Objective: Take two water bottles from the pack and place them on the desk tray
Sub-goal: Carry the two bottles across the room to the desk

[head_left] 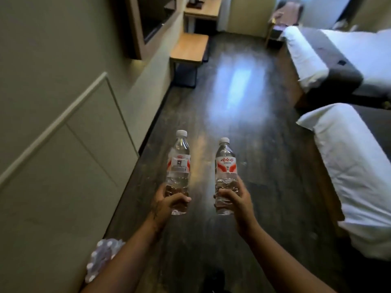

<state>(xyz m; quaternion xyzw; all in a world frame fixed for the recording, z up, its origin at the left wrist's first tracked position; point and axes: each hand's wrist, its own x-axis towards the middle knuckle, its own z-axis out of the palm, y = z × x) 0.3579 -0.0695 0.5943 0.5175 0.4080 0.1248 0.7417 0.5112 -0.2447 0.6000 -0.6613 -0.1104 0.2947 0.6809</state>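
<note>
I hold two clear water bottles upright in front of me, each with a white cap and a red-and-white label. My left hand [167, 203] grips the lower part of the left bottle [178, 163]. My right hand [237, 197] grips the lower part of the right bottle [225, 166]. The shrink-wrapped pack of bottles [101, 259] lies on the floor at the lower left, partly hidden behind my left forearm. The wooden desk [203, 9] stands far ahead by the left wall, with a dark tray [194, 4] on it.
A dark wood floor [243, 115] runs ahead between the left wall [63, 123] and two white beds [359, 166] on the right. A low wooden bench [190, 47] stands against the wall before the desk. A framed screen [148, 22] hangs on the wall.
</note>
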